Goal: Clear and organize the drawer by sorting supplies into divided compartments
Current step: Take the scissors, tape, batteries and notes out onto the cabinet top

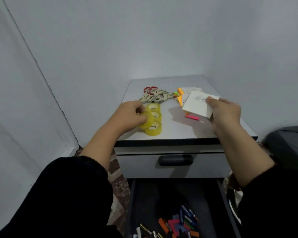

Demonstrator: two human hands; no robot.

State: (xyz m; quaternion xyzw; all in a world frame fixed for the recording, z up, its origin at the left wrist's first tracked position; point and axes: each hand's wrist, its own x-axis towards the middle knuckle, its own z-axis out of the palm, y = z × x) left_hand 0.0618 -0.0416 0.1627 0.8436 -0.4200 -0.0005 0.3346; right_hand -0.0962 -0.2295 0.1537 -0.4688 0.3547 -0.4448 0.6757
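Note:
On the grey cabinet top, my left hand grips a yellow tape roll tilted on edge. Three more yellow tape rolls lie in a row beside it. My right hand holds a white pad of paper above the top, thumb on its upper edge. Behind the pad lie orange and green sticky notes. A pink strip lies under the pad. Below, the open dark drawer holds several coloured markers and pens at its near end.
Several scissors, one with red handles, are heaped at the back left of the top. A closed grey drawer with a black handle sits above the open one. Walls close in behind and at the left. A dark object stands at the right.

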